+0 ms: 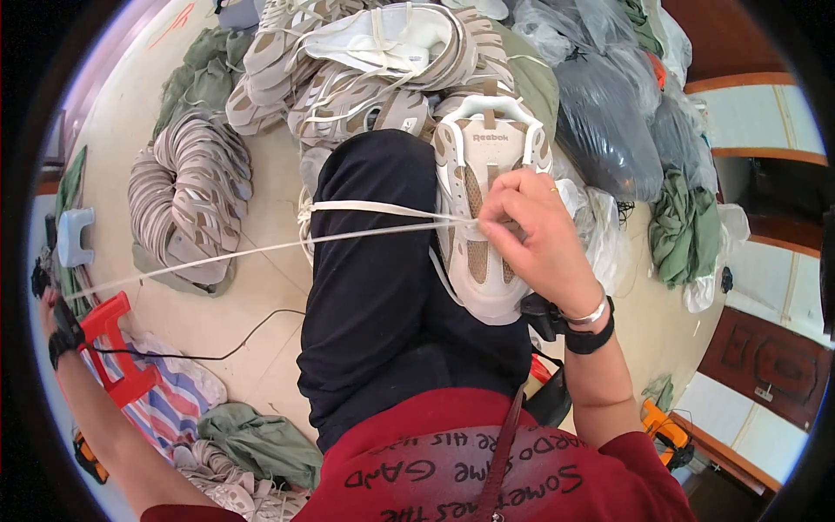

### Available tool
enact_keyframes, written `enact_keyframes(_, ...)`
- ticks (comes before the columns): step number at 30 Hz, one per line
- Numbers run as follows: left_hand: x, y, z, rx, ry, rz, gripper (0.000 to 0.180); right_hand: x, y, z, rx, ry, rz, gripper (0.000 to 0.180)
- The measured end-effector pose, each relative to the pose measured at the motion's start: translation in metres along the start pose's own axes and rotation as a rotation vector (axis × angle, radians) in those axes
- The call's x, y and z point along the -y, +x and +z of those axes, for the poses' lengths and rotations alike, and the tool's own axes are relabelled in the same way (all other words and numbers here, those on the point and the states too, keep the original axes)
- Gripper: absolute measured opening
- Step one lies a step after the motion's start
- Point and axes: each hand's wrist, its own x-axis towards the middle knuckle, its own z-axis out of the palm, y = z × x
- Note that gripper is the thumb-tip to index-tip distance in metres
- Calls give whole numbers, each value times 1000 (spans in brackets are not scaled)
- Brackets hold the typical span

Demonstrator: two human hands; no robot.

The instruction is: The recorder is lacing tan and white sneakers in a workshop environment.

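A beige and white shoe upper (465,300) with brown mesh panels rests on my right thigh, toe toward me. My right hand (544,244) lies over its lacing area, thumb and fingers pinched on a pale shoelace (261,250). That lace runs taut and nearly straight across my dark trousers (374,287) to the far left. There my left hand (52,304), small near the picture's rim, is closed at its end. A second flat stretch of lace (374,206) crosses my left knee to a looped bundle (304,222) beside it.
Stacked shoe uppers (374,96) pile up ahead, and a curled stack (196,187) lies on the floor at left. Dark plastic bags (609,122) and green cloth (683,230) sit at right. A red plastic stool (113,348), blue stool (76,237) and black cable (261,331) are at left.
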Motion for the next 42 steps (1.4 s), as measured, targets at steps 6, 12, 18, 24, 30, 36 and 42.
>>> enact_keyframes(6,4,-13,72,230,-110,194,36,10,-1,-16,335,317,-35,13)
enact_keyframes(12,41,-288,368,784,-155,66,27,11,-13,-18,128,517,95,11)
enact_keyframes(18,76,-409,429,1100,115,378,15,13,-10,-10,43,212,201,9)
enact_keyframes(24,77,-434,423,1221,394,528,13,8,-12,-22,161,194,104,10)
enact_keyframes(30,84,-436,427,1186,620,792,16,2,-15,-17,152,180,57,10)
enact_keyframes(36,80,-436,428,1198,656,802,17,1,-17,-17,137,188,50,10)
enact_keyframes(42,73,-436,441,1295,623,724,18,-6,-15,-13,8,327,62,12)
